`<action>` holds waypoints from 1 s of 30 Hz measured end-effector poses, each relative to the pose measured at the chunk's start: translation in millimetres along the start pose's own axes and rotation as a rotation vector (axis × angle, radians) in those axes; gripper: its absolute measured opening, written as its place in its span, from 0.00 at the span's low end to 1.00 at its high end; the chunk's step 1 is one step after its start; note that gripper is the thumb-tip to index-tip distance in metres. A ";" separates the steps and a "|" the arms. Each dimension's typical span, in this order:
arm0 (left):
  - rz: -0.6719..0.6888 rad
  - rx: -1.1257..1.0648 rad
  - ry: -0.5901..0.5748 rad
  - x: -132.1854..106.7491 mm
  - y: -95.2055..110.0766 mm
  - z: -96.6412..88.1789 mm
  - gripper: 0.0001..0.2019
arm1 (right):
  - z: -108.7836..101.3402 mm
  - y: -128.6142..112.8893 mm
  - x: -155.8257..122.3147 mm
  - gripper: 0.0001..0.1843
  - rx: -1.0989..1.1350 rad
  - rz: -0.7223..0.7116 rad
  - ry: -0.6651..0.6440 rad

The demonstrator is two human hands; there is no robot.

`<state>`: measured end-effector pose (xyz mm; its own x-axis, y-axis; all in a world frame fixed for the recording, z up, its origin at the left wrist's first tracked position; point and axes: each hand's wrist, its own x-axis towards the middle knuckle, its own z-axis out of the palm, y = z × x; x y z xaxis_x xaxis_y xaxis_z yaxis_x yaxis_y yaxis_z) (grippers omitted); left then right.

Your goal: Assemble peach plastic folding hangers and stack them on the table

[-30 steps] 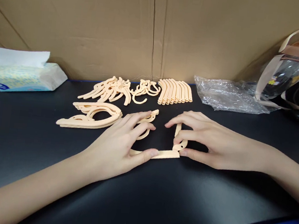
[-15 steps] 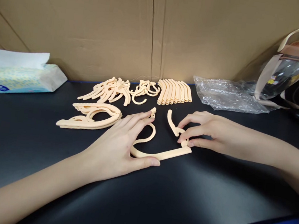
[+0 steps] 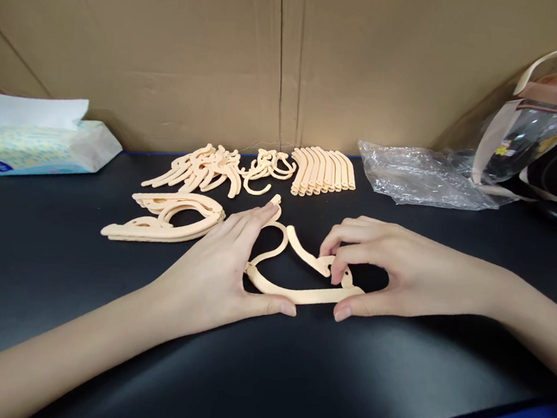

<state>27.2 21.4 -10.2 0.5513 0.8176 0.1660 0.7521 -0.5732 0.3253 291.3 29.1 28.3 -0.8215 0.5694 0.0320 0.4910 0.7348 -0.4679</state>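
A peach plastic folding hanger (image 3: 306, 297) lies on the black table between my hands, its hook curving up near the left one. My left hand (image 3: 223, 250) steadies it, fingers laid over the far arm and thumb along the near arm; the palm hides part of it. With bent fingers and thumb, my right hand (image 3: 377, 264) pinches the right end of the near arm. A short curved hanger piece (image 3: 306, 252) extends from beneath those fingers, above the near arm. Whether that piece is joined to the hanger is hidden by the fingers.
Folded hangers (image 3: 166, 226) lie beside my left hand. Farther back are piles of hanger arms (image 3: 203, 167), loose hooks (image 3: 266, 167) and a row of curved arms (image 3: 323, 170). A clear plastic bag (image 3: 423, 178), a water bottle (image 3: 539, 131) and a tissue pack (image 3: 45, 142) stand around.
My right hand has moved slightly toward me, its thumb now at the near arm's front edge. The short curved piece has swung left and down, closer to the hook. My left hand stays put.
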 end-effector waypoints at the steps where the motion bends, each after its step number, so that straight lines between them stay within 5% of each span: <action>1: -0.003 0.005 -0.007 0.2 0.2 -0.2 0.57 | 1.1 -0.7 0.4 0.17 -0.001 -0.011 -0.002; 30: 0.001 0.014 -0.008 1.1 4.1 -2.8 0.56 | 4.4 -5.1 1.4 0.07 0.059 0.010 -0.045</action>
<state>29.8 20.1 -6.0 0.5544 0.8169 0.1590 0.7567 -0.5743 0.3123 286.3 24.6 26.8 -0.8293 0.5587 -0.0124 0.4830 0.7053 -0.5189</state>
